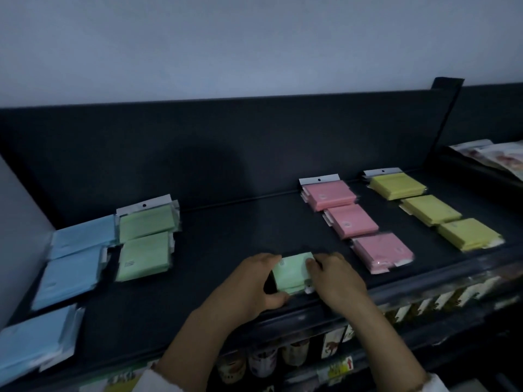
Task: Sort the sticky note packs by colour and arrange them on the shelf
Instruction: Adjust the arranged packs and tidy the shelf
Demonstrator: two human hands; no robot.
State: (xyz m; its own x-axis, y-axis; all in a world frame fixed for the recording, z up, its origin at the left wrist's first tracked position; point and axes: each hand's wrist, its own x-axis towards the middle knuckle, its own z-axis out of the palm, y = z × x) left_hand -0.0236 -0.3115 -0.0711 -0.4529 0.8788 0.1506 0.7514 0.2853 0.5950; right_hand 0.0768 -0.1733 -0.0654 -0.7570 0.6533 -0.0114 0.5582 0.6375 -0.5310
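We hold a green pack [291, 271] between both hands, low over the shelf [226, 236] near its front edge. Our left hand [249, 287] grips its left side, fingers [268, 258] curled over the far corner and thumb at the near edge. Our right hand [336, 281] clamps the right side, fingers bent onto the top. To the left lie two more green packs [145, 223], one behind the other, with three blue packs [85, 236] beyond. To the right run three pink packs [329, 195], then three yellow packs [397, 186].
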